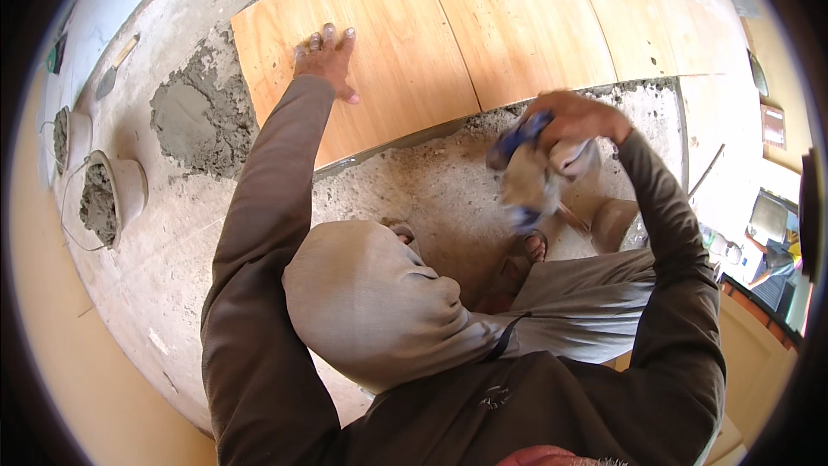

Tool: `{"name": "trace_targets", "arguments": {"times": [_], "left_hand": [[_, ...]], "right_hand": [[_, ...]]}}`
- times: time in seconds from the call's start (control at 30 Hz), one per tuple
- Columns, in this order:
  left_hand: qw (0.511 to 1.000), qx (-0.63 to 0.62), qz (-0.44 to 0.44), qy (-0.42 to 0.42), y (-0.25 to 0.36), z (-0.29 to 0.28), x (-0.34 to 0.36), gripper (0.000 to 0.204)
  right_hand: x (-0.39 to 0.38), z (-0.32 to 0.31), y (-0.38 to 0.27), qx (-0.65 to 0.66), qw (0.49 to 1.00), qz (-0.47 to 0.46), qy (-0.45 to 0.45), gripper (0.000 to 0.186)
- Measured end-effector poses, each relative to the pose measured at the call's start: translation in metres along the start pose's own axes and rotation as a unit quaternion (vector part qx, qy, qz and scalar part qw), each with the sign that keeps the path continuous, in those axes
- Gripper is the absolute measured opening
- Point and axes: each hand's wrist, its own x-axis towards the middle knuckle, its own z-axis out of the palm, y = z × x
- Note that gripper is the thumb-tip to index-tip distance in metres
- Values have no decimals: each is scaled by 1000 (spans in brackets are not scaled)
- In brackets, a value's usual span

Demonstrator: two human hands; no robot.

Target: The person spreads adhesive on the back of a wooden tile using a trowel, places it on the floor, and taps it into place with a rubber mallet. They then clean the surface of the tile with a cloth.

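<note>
My left hand (326, 60) lies flat on a wood-look floor tile (397, 95), fingers spread near its left edge. Above the strip of bare floor in front of the tiles, my right hand (580, 119) grips a bunched rag (528, 179) in blue and beige. The rag is smeared by motion and hangs just off the tile's near edge. More wood-look tiles (517, 17) run to the right in the same row, with thin dark joints between them. Wet grey mortar (203, 112) is spread on the floor beside the left tile.
Two buckets of mortar, a nearer one (131, 188) and a farther one (80, 140), stand at the left. A trowel (116, 66) lies beyond them. Another container (612, 224) sits by my right knee. My sandalled foot (536, 247) rests on the rough concrete (405, 181).
</note>
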Motion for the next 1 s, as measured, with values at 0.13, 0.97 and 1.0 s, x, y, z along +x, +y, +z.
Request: {"name": "trace_targets", "arguments": {"times": [0.13,0.97,1.0], "left_hand": [[1000,13,-4,3,2,-8,-6,135],[996,-83,23,19,0,0,-4,134],[996,-83,29,22,1,3,-2,134]], "right_hand": [[-6,-68,70,321,908,68,260,55],[289,-69,10,-120,752,46,647,52],[271,-84,58,-120,783,136,595,53]]}}
